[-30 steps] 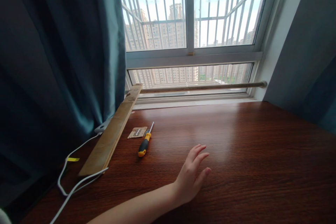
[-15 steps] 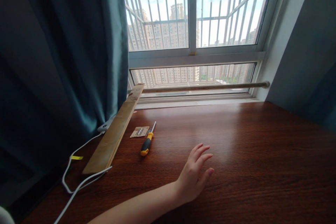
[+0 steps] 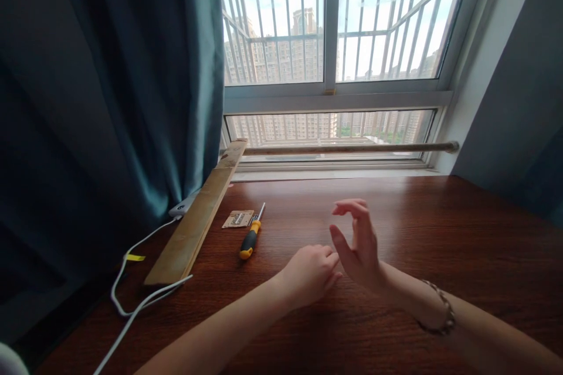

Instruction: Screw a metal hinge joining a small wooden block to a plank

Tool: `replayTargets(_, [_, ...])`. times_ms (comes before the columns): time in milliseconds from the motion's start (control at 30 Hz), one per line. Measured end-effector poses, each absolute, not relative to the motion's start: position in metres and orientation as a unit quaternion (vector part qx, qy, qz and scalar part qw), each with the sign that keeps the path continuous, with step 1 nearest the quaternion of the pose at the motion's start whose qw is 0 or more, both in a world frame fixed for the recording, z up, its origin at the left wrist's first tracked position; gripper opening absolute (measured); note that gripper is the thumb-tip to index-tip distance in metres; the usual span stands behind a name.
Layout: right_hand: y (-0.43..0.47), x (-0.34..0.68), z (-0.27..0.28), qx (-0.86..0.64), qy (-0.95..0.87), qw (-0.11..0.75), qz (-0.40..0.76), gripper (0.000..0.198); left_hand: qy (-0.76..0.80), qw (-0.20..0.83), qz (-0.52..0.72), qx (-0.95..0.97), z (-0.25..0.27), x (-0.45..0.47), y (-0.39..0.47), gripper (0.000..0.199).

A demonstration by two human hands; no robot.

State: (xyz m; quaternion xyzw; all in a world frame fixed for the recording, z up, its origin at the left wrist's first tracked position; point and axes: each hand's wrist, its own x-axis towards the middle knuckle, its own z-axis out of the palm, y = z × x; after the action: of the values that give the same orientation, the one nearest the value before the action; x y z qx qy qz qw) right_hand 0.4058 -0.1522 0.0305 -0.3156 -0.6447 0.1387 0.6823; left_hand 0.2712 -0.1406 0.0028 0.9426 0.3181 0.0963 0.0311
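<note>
My left hand [image 3: 310,276] is over the middle of the wooden tabletop [image 3: 422,217], back up, its fingers loosely bent and nothing visible in them. Close by on its right, my right hand [image 3: 361,249] is raised with the thumb apart from the curved fingers, holding nothing. A bracelet [image 3: 446,310] circles the right wrist. The two hands are very near each other; whether they touch I cannot tell. Left of both lies a screwdriver [image 3: 250,242] with a black and yellow handle, its shaft pointing toward the window. Beside its shaft is a small piece of cardboard [image 3: 237,218] with small metal pieces on it.
A long wooden board [image 3: 197,217] slants along the left side. A white cable [image 3: 121,331] loops around its near end, by a power strip [image 3: 179,209]. A blue curtain [image 3: 193,82] hangs at the left. Behind the table, a rail [image 3: 352,149] crosses the window.
My right hand has come into view from the right, beside the left. My left hand has turned back-up, and its spread fingers have bent. The view has shifted slightly.
</note>
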Motion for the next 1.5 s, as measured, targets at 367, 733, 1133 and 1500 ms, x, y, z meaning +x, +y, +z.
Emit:
replayTargets(367, [-0.056, 0.32, -0.051, -0.435, -0.51, 0.526, 0.523, 0.009, 0.585, -0.035, 0.002, 0.81, 0.022, 0.212, -0.083, 0.027])
replayTargets(733, [-0.066, 0.324, -0.075, -0.446, -0.632, 0.49, 0.402, 0.017, 0.733, -0.12, -0.017, 0.669, -0.001, 0.182, -0.05, 0.031])
replayTargets(1133, [-0.067, 0.325, -0.074, -0.446, -0.64, 0.486, 0.394, 0.019, 0.752, -0.095, -0.065, 0.649, -0.006, 0.178, -0.041, 0.031])
replayTargets(1500, [-0.061, 0.325, -0.055, -0.399, -0.499, 0.545, 0.542, 0.033, 0.614, 0.334, 0.237, 0.675, 0.008, 0.191, -0.046, 0.036])
